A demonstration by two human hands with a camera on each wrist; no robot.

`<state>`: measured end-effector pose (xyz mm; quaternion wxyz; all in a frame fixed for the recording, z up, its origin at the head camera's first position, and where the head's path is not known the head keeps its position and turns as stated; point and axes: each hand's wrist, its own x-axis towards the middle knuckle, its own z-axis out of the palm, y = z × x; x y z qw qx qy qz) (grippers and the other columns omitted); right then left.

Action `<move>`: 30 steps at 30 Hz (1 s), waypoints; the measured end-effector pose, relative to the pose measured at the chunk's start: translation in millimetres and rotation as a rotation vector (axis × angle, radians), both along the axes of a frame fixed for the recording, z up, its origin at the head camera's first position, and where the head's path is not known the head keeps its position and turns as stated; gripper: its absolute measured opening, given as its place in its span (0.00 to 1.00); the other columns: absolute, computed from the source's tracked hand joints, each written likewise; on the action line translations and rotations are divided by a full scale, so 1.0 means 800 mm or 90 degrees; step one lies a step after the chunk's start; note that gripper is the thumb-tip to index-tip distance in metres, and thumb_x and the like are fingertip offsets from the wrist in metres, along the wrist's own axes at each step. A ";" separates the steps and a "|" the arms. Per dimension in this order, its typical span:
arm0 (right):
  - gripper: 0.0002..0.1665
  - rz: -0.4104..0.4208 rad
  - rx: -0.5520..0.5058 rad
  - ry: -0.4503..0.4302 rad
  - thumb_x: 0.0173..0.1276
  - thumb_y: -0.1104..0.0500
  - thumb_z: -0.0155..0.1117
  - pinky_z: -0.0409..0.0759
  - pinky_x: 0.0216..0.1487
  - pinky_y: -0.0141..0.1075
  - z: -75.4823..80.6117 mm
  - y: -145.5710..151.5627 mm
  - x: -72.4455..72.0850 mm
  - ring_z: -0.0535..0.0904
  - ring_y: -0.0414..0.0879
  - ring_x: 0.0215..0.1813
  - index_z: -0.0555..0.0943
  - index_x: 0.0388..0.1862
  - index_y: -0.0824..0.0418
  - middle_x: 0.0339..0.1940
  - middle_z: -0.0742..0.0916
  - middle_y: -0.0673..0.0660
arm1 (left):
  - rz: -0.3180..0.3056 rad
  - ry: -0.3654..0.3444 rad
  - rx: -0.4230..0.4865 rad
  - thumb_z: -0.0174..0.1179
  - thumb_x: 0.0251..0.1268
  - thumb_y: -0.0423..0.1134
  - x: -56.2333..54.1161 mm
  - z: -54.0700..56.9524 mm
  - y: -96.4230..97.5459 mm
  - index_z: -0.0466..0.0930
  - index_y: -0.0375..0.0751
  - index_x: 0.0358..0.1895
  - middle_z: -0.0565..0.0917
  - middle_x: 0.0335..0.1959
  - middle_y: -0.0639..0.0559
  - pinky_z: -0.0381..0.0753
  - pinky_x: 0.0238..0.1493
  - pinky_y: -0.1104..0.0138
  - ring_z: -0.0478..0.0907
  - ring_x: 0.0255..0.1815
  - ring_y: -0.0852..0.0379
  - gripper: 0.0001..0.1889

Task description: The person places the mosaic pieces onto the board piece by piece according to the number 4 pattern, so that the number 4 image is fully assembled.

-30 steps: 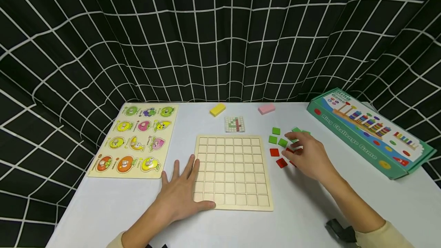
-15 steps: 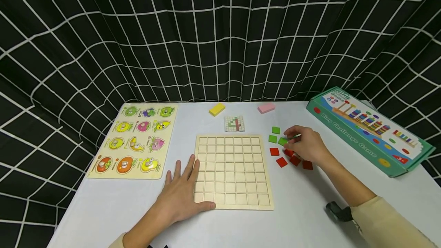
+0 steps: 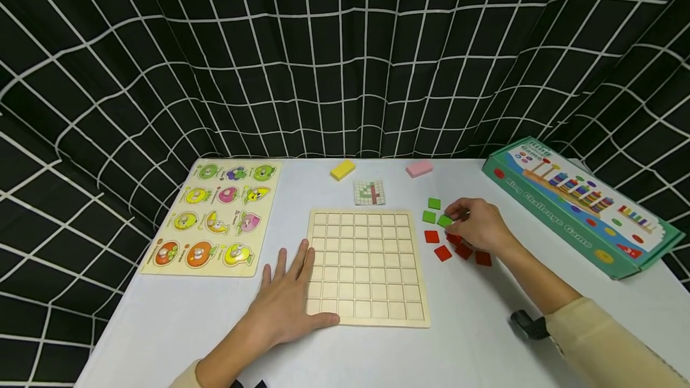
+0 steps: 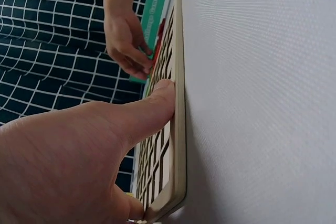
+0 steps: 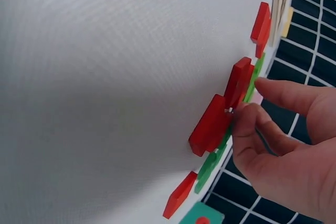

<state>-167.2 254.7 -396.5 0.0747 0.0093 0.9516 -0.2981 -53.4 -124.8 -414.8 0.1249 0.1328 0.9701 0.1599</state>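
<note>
My left hand lies with fingers spread along the left edge of a wooden grid board. In the left wrist view its thumb rests on the board's near rim. The board's squares are bare. To the right of the board, my right hand bends thumb and index finger around the corner of a green tile. Beside and under that hand lie several red tiles, some partly overlapping. Two other green tiles lie to its left; the palm hides more green, seen in the right wrist view.
Behind the board lies a small pattern card, with a yellow block and a pink block farther back. A fruit puzzle board stands at left. The green game box sits at right.
My right hand has drawn slightly back and its fingers have closed in on the green tile, uncovering more red tiles. The left hand stays on the board.
</note>
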 end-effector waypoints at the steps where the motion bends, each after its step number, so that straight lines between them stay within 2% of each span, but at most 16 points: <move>1: 0.22 0.000 0.001 0.001 0.66 0.59 0.72 0.84 0.46 0.42 -0.001 0.000 -0.001 0.79 0.59 0.50 0.83 0.56 0.69 0.48 0.85 0.66 | -0.001 0.001 -0.001 0.68 0.52 0.77 0.000 0.000 0.000 0.49 0.37 0.85 0.42 0.88 0.46 0.50 0.76 0.28 0.43 0.85 0.27 0.67; 4: 0.22 -0.001 0.001 0.007 0.66 0.60 0.72 0.83 0.45 0.41 -0.002 -0.001 -0.003 0.79 0.59 0.49 0.83 0.55 0.69 0.47 0.85 0.66 | 0.000 0.003 0.001 0.68 0.52 0.76 0.000 0.000 -0.001 0.48 0.38 0.85 0.43 0.88 0.46 0.50 0.76 0.28 0.43 0.85 0.27 0.67; 9: 0.22 -0.004 -0.015 0.000 0.66 0.60 0.73 0.83 0.37 0.37 0.000 0.001 -0.005 0.79 0.58 0.47 0.83 0.55 0.70 0.46 0.85 0.66 | -0.001 0.006 0.007 0.68 0.52 0.76 0.000 -0.001 -0.003 0.48 0.37 0.85 0.43 0.88 0.46 0.49 0.75 0.27 0.43 0.85 0.27 0.67; 12: 0.21 -0.005 -0.021 0.009 0.67 0.61 0.72 0.82 0.35 0.35 0.003 0.007 -0.008 0.79 0.57 0.46 0.82 0.56 0.69 0.45 0.85 0.66 | -0.001 0.009 0.007 0.68 0.52 0.76 0.000 -0.002 -0.003 0.48 0.37 0.85 0.43 0.88 0.46 0.49 0.75 0.27 0.43 0.85 0.28 0.67; 18: 0.23 -0.008 -0.013 0.010 0.66 0.62 0.72 0.80 0.41 0.37 0.005 0.023 -0.016 0.79 0.59 0.50 0.82 0.59 0.69 0.48 0.85 0.67 | 0.002 0.008 0.007 0.67 0.52 0.76 0.000 -0.003 -0.004 0.48 0.37 0.85 0.43 0.88 0.46 0.48 0.76 0.27 0.42 0.85 0.28 0.67; 24: 0.25 -0.017 -0.003 -0.014 0.64 0.62 0.72 0.82 0.48 0.45 -0.001 0.032 -0.022 0.77 0.62 0.53 0.82 0.60 0.68 0.52 0.84 0.69 | 0.001 0.006 0.008 0.67 0.53 0.76 0.002 -0.005 -0.003 0.47 0.37 0.85 0.43 0.88 0.46 0.47 0.76 0.27 0.42 0.85 0.29 0.67; 30: 0.26 -0.028 0.014 -0.005 0.64 0.61 0.73 0.83 0.48 0.47 -0.006 0.035 -0.023 0.77 0.62 0.52 0.82 0.60 0.68 0.53 0.84 0.71 | -0.006 0.010 0.001 0.66 0.53 0.77 0.000 -0.005 -0.001 0.47 0.37 0.85 0.43 0.88 0.46 0.47 0.76 0.27 0.42 0.86 0.29 0.66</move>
